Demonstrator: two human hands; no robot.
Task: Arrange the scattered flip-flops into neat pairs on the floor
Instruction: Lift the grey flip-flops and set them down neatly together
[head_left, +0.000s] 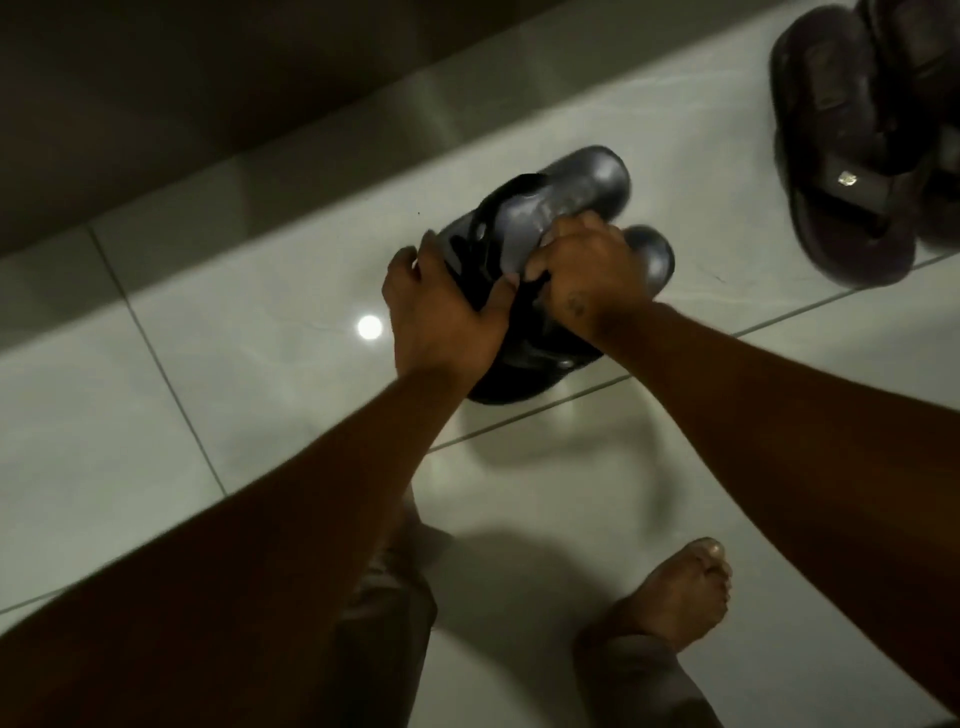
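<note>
Two dark grey flip-flops sit side by side at the centre of the glossy tiled floor (234, 374). My left hand (441, 317) grips the left flip-flop (561, 197) by its black strap and side. My right hand (582, 275) is closed over the strap of the right flip-flop (649, 254), of which only the rounded heel end shows clearly. The lower ends of both are hidden beneath my hands and wrists. Whether they rest on the tiles or hover just above is unclear.
A dark brown pair of sandals (852, 156) with a small metal ornament lies at the upper right, one partly over the other. A dark wall base (156, 104) runs diagonally across the top left. My bare foot (680, 592) stands at the lower right.
</note>
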